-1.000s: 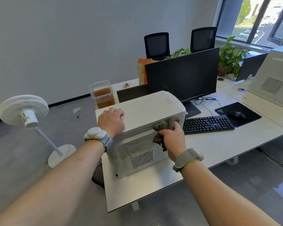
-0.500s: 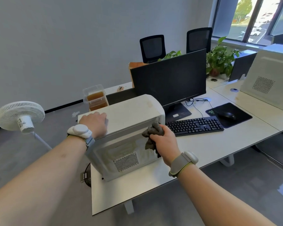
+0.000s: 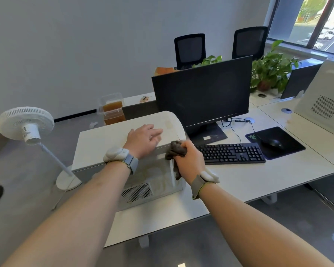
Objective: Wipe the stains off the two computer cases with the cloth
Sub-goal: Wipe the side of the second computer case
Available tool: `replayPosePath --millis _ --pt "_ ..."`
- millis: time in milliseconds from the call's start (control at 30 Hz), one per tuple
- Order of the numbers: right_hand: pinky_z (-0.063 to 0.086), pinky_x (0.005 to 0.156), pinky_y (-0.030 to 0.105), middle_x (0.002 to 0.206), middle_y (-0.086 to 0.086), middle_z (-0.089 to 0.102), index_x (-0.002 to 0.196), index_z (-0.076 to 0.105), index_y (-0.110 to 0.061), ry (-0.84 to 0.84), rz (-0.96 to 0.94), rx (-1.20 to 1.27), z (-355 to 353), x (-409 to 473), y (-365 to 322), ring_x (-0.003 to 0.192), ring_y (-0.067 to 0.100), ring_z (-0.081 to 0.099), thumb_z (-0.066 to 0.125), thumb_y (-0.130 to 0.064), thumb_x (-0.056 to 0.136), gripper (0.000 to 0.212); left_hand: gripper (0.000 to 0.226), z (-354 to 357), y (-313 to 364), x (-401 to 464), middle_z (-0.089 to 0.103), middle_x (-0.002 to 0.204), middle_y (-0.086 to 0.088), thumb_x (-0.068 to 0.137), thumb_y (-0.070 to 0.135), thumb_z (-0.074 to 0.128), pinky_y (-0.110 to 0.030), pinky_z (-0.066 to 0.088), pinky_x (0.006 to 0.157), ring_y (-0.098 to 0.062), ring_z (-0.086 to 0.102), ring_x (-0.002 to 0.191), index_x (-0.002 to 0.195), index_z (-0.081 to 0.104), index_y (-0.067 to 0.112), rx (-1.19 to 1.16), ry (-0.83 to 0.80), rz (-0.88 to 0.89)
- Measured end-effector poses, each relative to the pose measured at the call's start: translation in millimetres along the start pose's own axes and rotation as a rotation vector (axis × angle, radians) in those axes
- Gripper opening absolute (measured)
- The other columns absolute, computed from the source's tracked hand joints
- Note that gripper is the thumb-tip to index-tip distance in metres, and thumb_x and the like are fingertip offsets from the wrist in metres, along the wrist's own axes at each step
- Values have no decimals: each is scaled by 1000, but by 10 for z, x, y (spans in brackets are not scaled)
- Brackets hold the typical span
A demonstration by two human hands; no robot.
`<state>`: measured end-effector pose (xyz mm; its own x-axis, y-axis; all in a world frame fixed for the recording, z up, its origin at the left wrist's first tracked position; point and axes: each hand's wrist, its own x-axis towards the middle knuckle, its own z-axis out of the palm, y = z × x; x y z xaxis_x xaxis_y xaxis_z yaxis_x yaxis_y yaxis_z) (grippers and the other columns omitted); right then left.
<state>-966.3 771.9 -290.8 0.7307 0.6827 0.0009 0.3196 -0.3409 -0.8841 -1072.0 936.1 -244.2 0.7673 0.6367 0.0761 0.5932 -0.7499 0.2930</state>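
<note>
A white computer case (image 3: pixel 104 143) stands on the left end of the desk, its top and its near side with the vent grille marked by brownish stains. My left hand (image 3: pixel 144 140) lies flat on the case top with the fingers spread out. My right hand (image 3: pixel 188 159) grips a crumpled dark grey cloth (image 3: pixel 176 150) and holds it against the case's upper right front corner. A second white case (image 3: pixel 326 105) stands at the desk's far right, partly cut off by the frame.
On the white desk (image 3: pixel 249 180) stand a black monitor (image 3: pixel 202 95), a black keyboard (image 3: pixel 231 153) and a mouse (image 3: pixel 274 144) on a black pad. A white floor fan (image 3: pixel 27 122) stands left of the desk. A clear container (image 3: pixel 112 110), plants and two chairs are behind.
My left hand left the case's back left corner, opened and moved forward to the middle of its top. My right hand with the cloth stays at the front corner. The view shifted.
</note>
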Motion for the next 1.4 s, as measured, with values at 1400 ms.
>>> replayPosePath --millis 1400 --pt "63 68 45 92 3 66 110 69 -21 -206 204 -197 112 95 785 72 23 68 54 -18 90 26 38 42 -54 21 45 158 5 106 46 46 -56 24 121 -21 38 146 141 58 43 -44 29 -17"
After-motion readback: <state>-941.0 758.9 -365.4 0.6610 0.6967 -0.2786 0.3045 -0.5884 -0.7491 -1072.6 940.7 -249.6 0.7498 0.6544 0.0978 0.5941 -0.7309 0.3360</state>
